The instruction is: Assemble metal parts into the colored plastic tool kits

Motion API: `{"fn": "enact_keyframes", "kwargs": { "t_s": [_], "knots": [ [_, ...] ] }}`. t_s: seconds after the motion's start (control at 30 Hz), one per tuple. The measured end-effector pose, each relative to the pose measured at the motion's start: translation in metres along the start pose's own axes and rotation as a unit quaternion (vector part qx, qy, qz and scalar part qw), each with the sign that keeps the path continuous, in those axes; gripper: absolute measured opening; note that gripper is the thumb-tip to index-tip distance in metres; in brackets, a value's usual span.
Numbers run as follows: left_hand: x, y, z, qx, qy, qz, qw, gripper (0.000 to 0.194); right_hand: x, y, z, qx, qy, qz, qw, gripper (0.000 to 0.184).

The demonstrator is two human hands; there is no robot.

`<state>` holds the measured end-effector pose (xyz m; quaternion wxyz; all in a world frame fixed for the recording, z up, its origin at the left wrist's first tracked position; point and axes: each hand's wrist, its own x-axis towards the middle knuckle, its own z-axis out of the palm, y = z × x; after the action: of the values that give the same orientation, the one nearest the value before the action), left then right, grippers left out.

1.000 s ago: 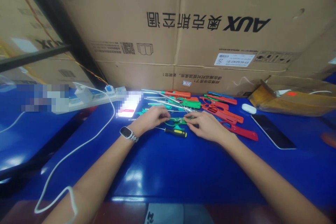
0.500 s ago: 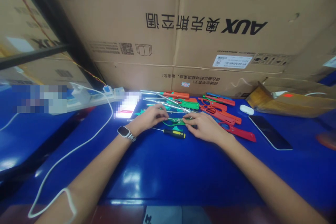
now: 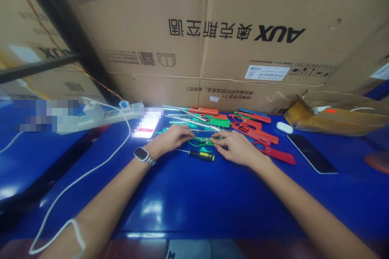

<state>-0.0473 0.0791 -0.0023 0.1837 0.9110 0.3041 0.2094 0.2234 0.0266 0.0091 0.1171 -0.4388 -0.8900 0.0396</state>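
Note:
A green lighter casing [image 3: 201, 142] lies on the blue table between my two hands, with small parts inside it too fine to make out. My left hand [image 3: 172, 139] is closed in a pinch at its left end. At the right end, my right hand [image 3: 238, 147] has thumb and forefinger pressed together on the casing. A small teal trigger piece [image 3: 205, 149] lies just below it. Nearer to me is a black-and-yellow screwdriver [image 3: 201, 155], its shaft pointing left. Behind my hands are metal lighter tubes [image 3: 194, 120] and a second green casing [image 3: 219, 122].
Several red and orange lighter casings [image 3: 258, 134] are heaped right of my right hand. Farther right are a white earbud case [image 3: 284, 127], a phone [image 3: 311, 153] and an open carton [image 3: 337, 123]. A white cable [image 3: 80, 174] crosses my left forearm. A big cardboard sheet [image 3: 146, 28] stands behind.
Both hands stay at the green casing, with only slight finger movement. The whole view has shifted a little; nothing is visibly picked up or put down.

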Motion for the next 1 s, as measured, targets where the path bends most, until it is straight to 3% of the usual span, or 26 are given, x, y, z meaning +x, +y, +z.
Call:
{"fn": "enact_keyframes", "kwargs": {
  "t_s": [0.53,0.67,0.83,1.0],
  "knots": [
    [-0.003,0.008,0.003,0.103,-0.043,-0.041,0.993,0.033,0.001,-0.001,-0.002,-0.013,-0.008,0.000,1.000,0.030],
    [-0.004,0.016,0.004,0.111,-0.031,-0.061,0.991,0.030,0.001,-0.002,-0.002,-0.014,-0.008,0.001,1.000,0.030],
    [0.010,0.015,0.003,0.101,-0.010,-0.057,0.993,0.028,0.001,-0.004,-0.004,-0.017,-0.010,0.002,1.000,0.031],
    [0.028,0.003,0.002,0.076,-0.029,-0.048,0.996,0.017,0.000,-0.005,-0.004,-0.018,-0.007,0.002,1.000,0.031]
  ]
}}
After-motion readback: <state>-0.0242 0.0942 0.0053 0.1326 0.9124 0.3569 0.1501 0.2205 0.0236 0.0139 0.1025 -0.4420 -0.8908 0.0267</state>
